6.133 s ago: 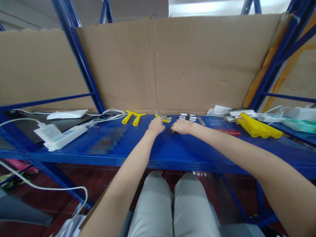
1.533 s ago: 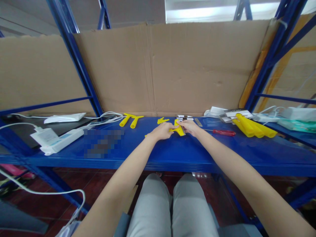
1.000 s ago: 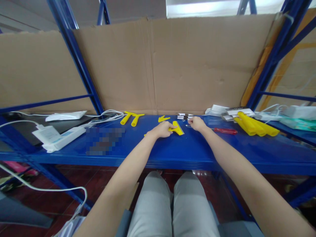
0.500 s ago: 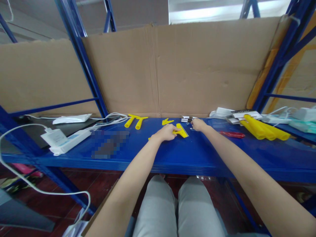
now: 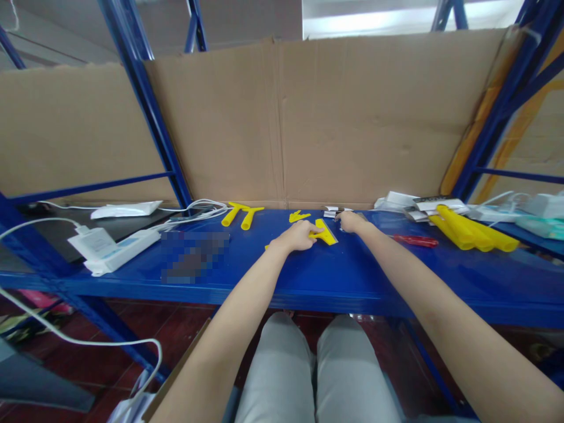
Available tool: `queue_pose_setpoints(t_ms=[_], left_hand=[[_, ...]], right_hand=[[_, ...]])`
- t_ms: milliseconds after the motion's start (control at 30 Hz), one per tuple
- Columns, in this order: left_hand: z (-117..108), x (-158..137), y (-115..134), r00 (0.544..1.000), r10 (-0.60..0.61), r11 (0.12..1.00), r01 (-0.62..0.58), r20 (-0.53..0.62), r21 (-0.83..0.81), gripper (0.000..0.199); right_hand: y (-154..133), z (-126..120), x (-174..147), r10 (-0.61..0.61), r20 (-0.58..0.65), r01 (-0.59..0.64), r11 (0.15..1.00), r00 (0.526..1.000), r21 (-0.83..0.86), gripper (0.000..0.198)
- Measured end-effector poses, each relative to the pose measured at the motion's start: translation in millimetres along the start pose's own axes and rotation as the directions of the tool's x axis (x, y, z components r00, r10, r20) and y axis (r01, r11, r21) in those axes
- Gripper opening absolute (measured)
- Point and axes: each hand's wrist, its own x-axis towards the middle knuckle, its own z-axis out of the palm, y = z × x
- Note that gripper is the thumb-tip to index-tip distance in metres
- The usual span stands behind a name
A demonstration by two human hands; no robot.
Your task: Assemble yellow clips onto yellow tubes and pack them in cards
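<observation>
My left hand [image 5: 302,236] is closed around the handle of a yellow scraper [image 5: 326,233], whose wide head points right with a thin blade edge on it. To the right and slightly farther back, my right hand [image 5: 351,222] is down at the blue shelf with its fingers drawn together. Whatever those fingers pinch is hidden. Small black-and-white packets [image 5: 333,209] lie just behind the right fingertips. Small yellow plastic pieces [image 5: 298,216] rest behind my left hand. Two yellow T-shaped handles [image 5: 249,218] lie farther left.
A red-handled screwdriver [image 5: 415,240] lies right of my right forearm. Yellow tubular handles [image 5: 467,230] are piled beyond it near white boxes [image 5: 396,201]. A white power strip [image 5: 126,251] with cables occupies the left. Cardboard [image 5: 352,123] walls off the shelf's back.
My right hand has shifted slightly left, and its fingers have drawn closer to the shelf. The left hand keeps its hold on the scraper.
</observation>
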Motion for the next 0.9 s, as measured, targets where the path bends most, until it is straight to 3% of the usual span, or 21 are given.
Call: queue_pose_setpoints(t_ms=[500,733,900], left_hand=[[1.5,1.7,-3.1,1.000,0.005,0.999,-0.005,-0.007,0.041,0.038],[1.8,1.9,-2.0,1.000,-0.009,0.999,0.008,0.008,0.051,0.037],[0.9,1.7,-0.7,1.000,-0.003,0.998,0.003,0.007,0.069,0.037]], right_hand=[[11.1,7.7,6.0,-0.041,-0.043,0.043,0.997,0.998,0.062,0.046],[11.5,7.8,3.1,-0.075,-0.060,0.076,0.997,0.995,0.015,0.053],[11.6,8.3,4.6,-0.061,-0.059,0.061,0.998,0.996,0.005,0.048]])
